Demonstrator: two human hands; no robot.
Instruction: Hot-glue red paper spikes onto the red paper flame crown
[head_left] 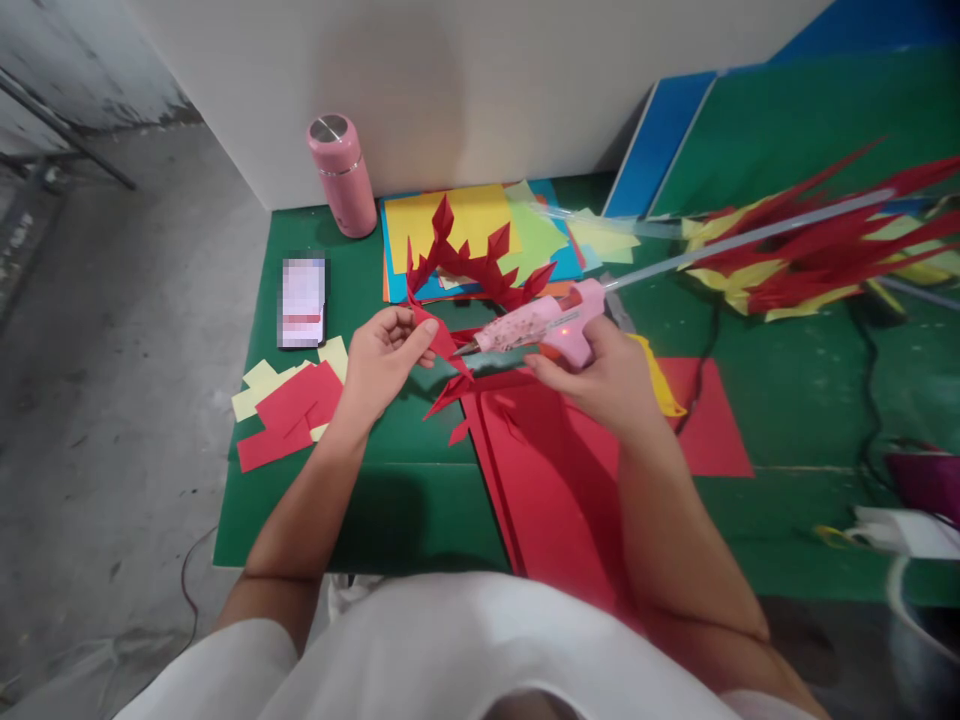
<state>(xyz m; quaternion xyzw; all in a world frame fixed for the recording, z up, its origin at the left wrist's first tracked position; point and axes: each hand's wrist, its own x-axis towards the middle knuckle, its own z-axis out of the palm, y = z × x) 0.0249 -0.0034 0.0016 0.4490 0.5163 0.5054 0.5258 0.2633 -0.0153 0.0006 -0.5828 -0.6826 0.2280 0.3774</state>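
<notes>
My left hand (382, 358) pinches one end of a red folded-paper garland (480, 262) that curves up and over the table in spiky points. My right hand (600, 375) is wrapped round the handle of a pink glue gun (536, 322). The gun's nozzle points left at the red paper beside my left fingers. A long clear glue stick (720, 243) sticks out of the gun's back toward the right. Red paper sheets (555, 470) lie under both hands on the green table (390, 510).
A pink flask (342, 173) stands at the back left, a phone (303, 300) in front of it. Red and yellow paper scraps (289, 405) lie at the left. Coloured sheets (480, 225) are stacked at the back. A red-and-yellow spiky paper piece (817, 255) lies at right, near a black cable (870, 390).
</notes>
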